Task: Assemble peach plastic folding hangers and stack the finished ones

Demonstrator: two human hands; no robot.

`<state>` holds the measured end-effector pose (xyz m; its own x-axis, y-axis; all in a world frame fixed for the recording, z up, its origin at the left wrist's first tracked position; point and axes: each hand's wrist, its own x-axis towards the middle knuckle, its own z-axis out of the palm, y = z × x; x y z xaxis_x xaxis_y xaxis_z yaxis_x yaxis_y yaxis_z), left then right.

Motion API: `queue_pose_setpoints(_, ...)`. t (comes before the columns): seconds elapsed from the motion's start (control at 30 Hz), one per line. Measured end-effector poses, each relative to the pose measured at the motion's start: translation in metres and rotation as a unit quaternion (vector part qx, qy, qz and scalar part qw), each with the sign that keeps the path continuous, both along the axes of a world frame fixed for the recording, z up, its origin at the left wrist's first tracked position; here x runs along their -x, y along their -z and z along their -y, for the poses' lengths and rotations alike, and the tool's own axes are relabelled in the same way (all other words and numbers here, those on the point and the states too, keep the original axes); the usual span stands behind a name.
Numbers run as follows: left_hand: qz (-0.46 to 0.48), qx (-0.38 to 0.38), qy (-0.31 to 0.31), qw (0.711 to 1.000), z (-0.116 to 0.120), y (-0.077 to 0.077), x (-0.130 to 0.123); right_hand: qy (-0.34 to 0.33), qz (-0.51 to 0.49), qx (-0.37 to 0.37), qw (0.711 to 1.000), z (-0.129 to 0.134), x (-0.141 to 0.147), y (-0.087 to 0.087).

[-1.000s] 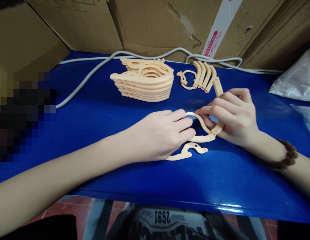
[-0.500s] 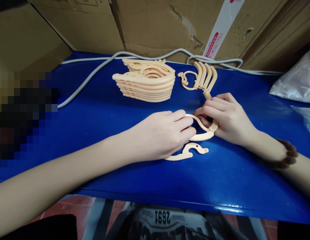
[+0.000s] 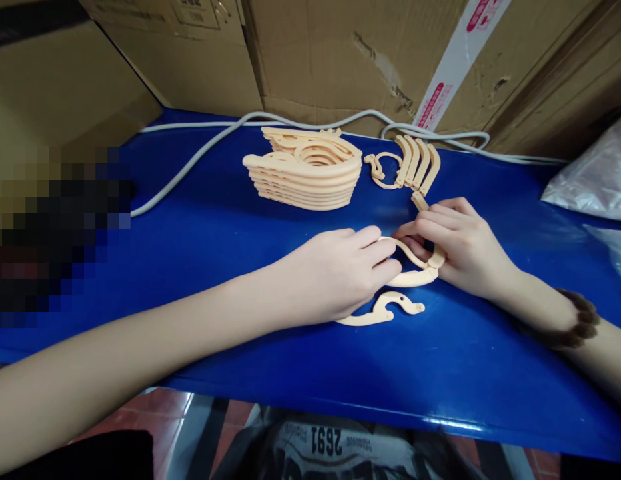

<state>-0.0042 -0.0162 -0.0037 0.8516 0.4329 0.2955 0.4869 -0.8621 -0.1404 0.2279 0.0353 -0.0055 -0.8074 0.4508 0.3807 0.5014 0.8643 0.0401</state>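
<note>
My left hand [image 3: 340, 273] is closed over the left part of a cream plastic frame [image 3: 413, 277] made of curved pieces. At the frame's right end, my right hand [image 3: 455, 243] pinches its joint, with the fingertips partly hidden. A loose cream hook piece [image 3: 397, 299] lies just below the frame, its left part passing under my left hand. Beyond my hands stands a stack of cream folded pieces [image 3: 305, 180]. To its right lie several curved arms [image 3: 417, 163] beside a ring-shaped piece [image 3: 385, 170].
The blue table [image 3: 190, 253] has a white cable [image 3: 190, 160] along its back, in front of cardboard boxes [image 3: 310, 60]. Clear plastic bags [image 3: 593, 173] lie at the right. A pixelated dark area covers the left side.
The whole view has shifted slightly, so everything appears a little further right and lower. Both hands keep their hold on the cream frame.
</note>
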Motion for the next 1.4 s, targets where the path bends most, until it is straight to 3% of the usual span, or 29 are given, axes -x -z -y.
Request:
queue_pose_setpoints(0.2, 0.036, -0.068, -0.046, 0.996, -0.003, -0.005, 0.002, -0.009, -0.051, -0.068, 0.996, 0.006, -0.003, -0.001)
queue_pose_setpoints(0.4, 0.026, -0.053, -0.005, 0.998, -0.01, -0.003, 0.004, -0.162, 0.045, -0.196, 0.966, 0.018, -0.005, -0.006)
queue_pose_setpoints(0.6, 0.041, -0.027, 0.003, 0.999, -0.012, -0.001, 0.005, -0.159, 0.071, -0.168, 0.97, 0.027, -0.004, -0.004)
queue_pose_setpoints(0.83, 0.091, -0.081, -0.132, 0.984, -0.006, -0.008, 0.007, -0.147, 0.06, -0.157, 0.975, 0.028, -0.002, -0.003)
queue_pose_setpoints(1.4, 0.049, -0.068, -0.134, 0.987, 0.0, -0.008, 0.011, -0.162, 0.041, -0.149, 0.975, 0.028, -0.004, -0.004)
